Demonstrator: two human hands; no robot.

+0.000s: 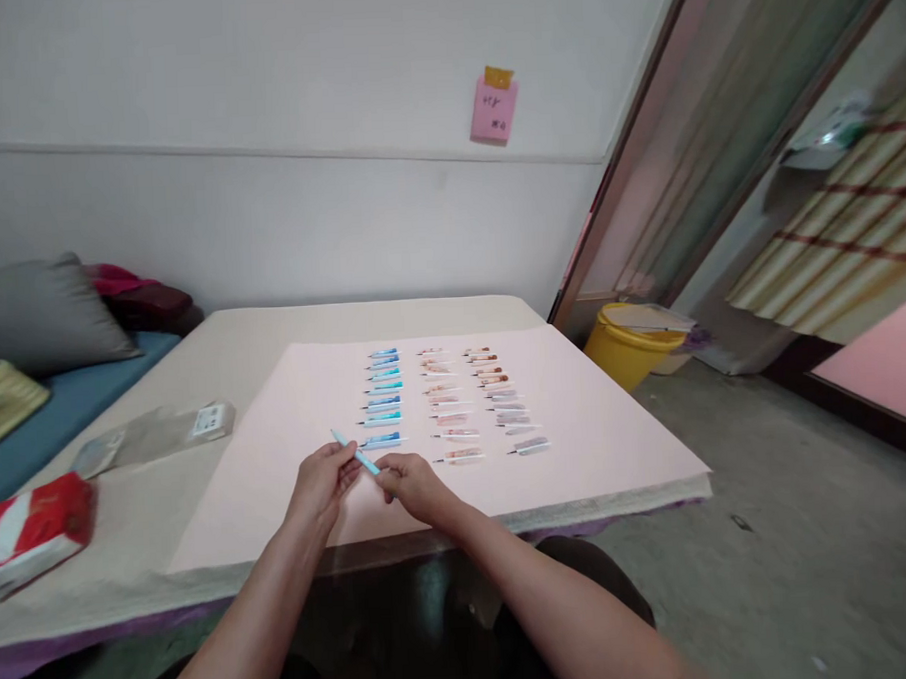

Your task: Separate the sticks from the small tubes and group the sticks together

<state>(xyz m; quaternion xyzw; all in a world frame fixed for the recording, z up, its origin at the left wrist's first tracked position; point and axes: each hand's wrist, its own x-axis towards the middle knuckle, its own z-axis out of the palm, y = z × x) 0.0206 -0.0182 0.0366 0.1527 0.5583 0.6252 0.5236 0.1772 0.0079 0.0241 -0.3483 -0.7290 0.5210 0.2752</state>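
Observation:
Both my hands grip one light-blue pen (366, 461) above the pink sheet (255, 468), its tip pointing up and left. Fingers of my left hand (325, 477) pinch it near the upper end. My right hand (412, 481) holds the lower end between thumb and fingers. Just beyond lies a column of pens with blue parts (382, 420). A middle column has pale orange and pink pens (457, 434). To the right sits a column with brown pens (491, 371) at the back and grey pens (529, 445) nearer me.
A red tissue pack (41, 528) and a clear plastic bag (157, 437) lie at the table's left. Beyond them are a grey cushion (38, 313) and a blue seat (143, 358). A yellow bucket (630, 347) stands on the floor at right. A pink note (494, 110) hangs on the wall.

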